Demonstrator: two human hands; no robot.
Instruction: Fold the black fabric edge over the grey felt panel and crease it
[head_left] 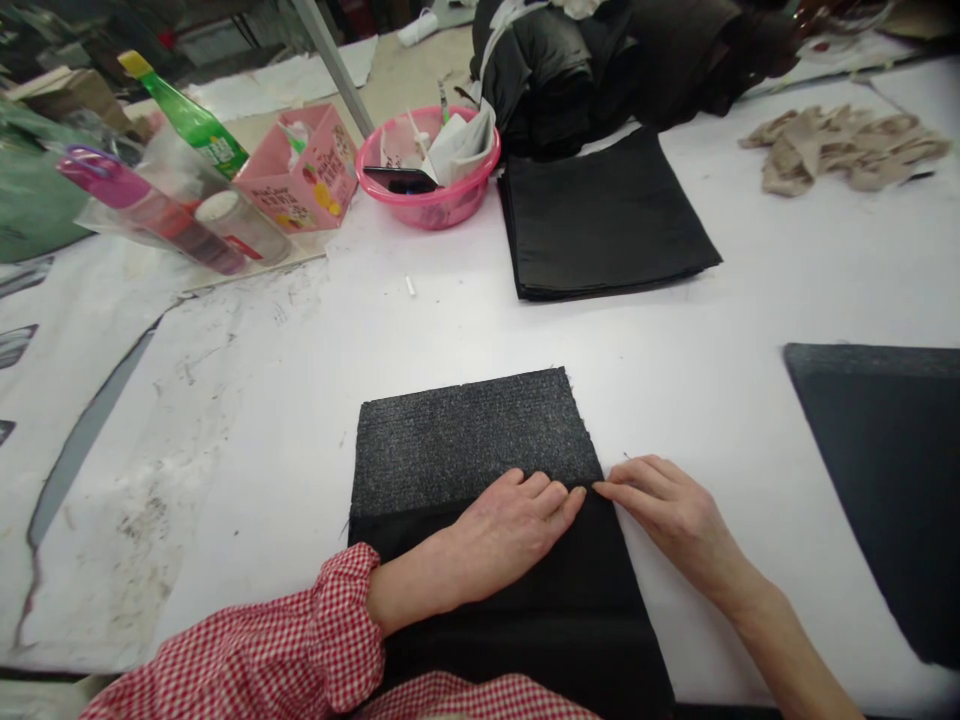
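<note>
1. Two materials lie together at 6 o'clock on the white tabletop (285,420): black cloth (585,590) nearest the body, a grey-flecked strip (465,435) toward 12 o'clock.
2. Left hand (525,520) rests back-up along their shared line; whether its fingers grip anything, I cannot tell. Right hand (667,505) seems to pinch the cloth narrowly at that line's 3 o'clock end.
3. Done, I judge: the line runs fairly straight across, and the strip lies flat.
4. Remaining, apparently: that 3 o'clock corner, where both hands meet. Any fastening is indiscernible.
5. Untouched: a dark panel (892,460) at 3 o'clock, a black stack (607,220) at 1 o'clock; their stage is unclear.
</note>
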